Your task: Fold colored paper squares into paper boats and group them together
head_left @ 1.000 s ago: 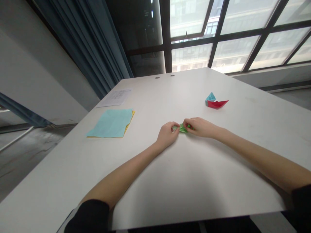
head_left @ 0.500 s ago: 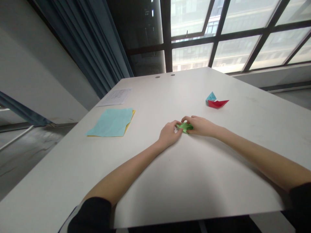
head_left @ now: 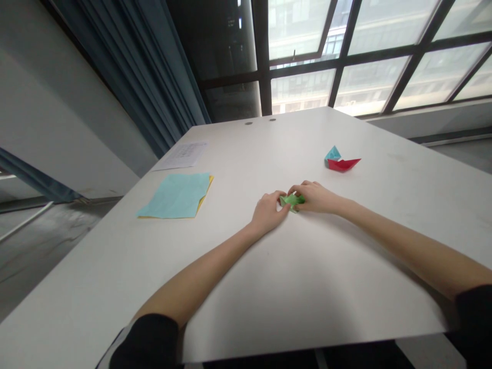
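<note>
A small piece of folded green paper (head_left: 292, 201) is held between both hands, just above or on the white table. My left hand (head_left: 269, 211) pinches its left side between thumb and fingers. On the right side, my right hand (head_left: 315, 197) grips it, with fingers bent over the top and the thumb at the near edge. Parts of the paper are hidden behind my fingers, so its full shape does not show.
Beyond my right hand, a red paper boat (head_left: 343, 164) rests against a blue folded paper piece (head_left: 332, 155). Blue sheets over yellow ones (head_left: 179, 196) lie to the left on the white table (head_left: 246, 287). A printed sheet (head_left: 183, 155) lies behind them.
My right fingers have shifted slightly on the green paper, and the knuckles sit a little higher. Both hands keep hold of it in nearly the same place.
</note>
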{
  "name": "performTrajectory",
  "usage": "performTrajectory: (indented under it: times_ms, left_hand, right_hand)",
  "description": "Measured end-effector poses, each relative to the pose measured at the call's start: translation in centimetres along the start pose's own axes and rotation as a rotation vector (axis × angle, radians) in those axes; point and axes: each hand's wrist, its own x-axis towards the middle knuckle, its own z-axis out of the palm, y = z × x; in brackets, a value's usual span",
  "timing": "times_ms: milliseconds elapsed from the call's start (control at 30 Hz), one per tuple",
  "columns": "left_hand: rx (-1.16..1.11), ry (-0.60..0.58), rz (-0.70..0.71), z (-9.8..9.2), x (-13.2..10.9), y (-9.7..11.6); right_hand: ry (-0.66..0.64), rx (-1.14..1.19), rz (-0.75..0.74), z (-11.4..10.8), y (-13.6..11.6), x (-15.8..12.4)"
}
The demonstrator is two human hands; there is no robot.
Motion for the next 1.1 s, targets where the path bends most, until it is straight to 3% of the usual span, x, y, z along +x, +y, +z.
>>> performTrajectory:
  times_ms: [300,700,867,1000,1100]
  left_hand:
    - [-0.003,-0.001,0.001,-0.1,-0.2,-0.3]
    - [0.000,-0.006,0.005,-0.1,-0.3,-0.6]
    - [-0.016,-0.010,-0.027,-0.7,-0.4,-0.3]
    - [0.072,-0.028,-0.065,-1.0,-0.7,-0.1]
    - [0.188,-0.108,-0.020,-0.8,-1.0,-0.1]
  right_hand:
    - [0.033,-0.002,-0.161,-1.6,0.4,0.1]
    - [0.073,-0.083,-0.135,-1.2,0.0,0.4]
    - [0.084,-0.111,-0.138,-2.1,0.3,0.3]
    - [0.079,-0.142,-0.036,-4.2,2.2,-0.1]
    - [0.083,-0.203,0.183,-6.1,5.2,-0.8]
